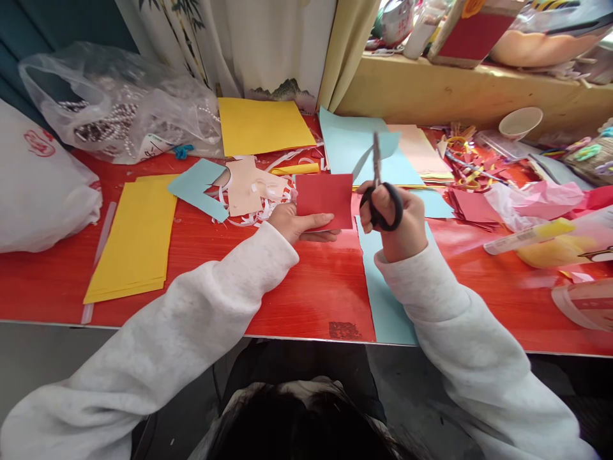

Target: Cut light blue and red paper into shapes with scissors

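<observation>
My left hand point(299, 225) pinches the lower edge of a folded red paper point(324, 198), holding it just above the red table point(306, 287). My right hand point(397, 220) grips black-handled scissors point(380, 191) by the loops, blades pointing up and away, close to the red paper's right edge. The blades look nearly closed and do not touch the paper. Both arms wear white sleeves.
A stack of yellow sheets point(136, 239) lies at the left, another yellow sheet point(261, 124) at the back. Light blue sheets point(354, 147) and white paper scraps point(251, 191) sit behind my hands. Plastic bags point(115, 102) stand far left; red scraps, a paper cup point(520, 121) and clutter fill the right.
</observation>
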The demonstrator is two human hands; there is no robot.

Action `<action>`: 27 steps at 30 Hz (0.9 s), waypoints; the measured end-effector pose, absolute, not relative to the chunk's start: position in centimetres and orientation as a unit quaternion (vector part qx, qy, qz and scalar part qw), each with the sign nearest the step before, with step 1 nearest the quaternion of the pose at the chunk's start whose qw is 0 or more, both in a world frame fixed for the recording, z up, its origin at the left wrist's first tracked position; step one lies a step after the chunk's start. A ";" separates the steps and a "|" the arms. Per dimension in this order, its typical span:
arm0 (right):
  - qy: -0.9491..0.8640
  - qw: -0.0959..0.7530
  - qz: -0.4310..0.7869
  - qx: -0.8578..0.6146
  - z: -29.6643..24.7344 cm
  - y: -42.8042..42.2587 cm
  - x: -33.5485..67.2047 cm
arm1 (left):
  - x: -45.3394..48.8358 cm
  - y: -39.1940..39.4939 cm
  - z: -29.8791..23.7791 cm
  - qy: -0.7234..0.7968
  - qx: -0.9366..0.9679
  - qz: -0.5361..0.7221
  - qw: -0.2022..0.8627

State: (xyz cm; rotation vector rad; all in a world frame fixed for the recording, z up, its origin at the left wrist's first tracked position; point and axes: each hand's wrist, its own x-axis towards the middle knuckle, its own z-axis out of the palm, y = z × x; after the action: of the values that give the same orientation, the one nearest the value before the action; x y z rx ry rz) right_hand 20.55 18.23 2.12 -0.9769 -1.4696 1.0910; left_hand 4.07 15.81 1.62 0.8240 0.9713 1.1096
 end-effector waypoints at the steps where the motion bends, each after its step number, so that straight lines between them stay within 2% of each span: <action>1: -0.611 0.511 0.446 -0.409 2.3 18.5 20.9 | 3.9 16.0 1.6 0.433 0.377 0.469 0.672; 7: -0.609 0.475 0.504 -0.386 2.5 19.7 22.0 | 3.0 16.2 1.4 0.442 0.467 0.295 0.706; 14: -0.659 0.366 0.547 -0.364 2.2 18.3 20.6 | 3.2 15.4 0.7 0.423 0.492 0.265 0.713; 17: -0.659 0.406 0.518 -0.365 2.1 18.4 20.5 | 3.0 16.0 0.9 0.451 0.486 0.244 0.708; 22: -0.621 0.549 0.377 -0.415 0.9 19.1 20.8 | 3.7 16.5 1.2 0.462 0.430 0.422 0.651; 25: -0.612 0.577 0.346 -0.416 0.0 19.4 20.6 | 4.4 16.2 0.9 0.437 0.404 0.466 0.655; 27: -0.600 0.569 0.376 -0.417 0.0 19.5 20.6 | 4.3 16.2 0.7 0.443 0.430 0.474 0.627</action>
State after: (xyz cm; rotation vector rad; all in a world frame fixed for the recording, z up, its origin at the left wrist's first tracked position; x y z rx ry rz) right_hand 20.58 19.51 -0.01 -0.9791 -1.4090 0.8836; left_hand 4.33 16.16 0.68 0.9867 1.0167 1.0867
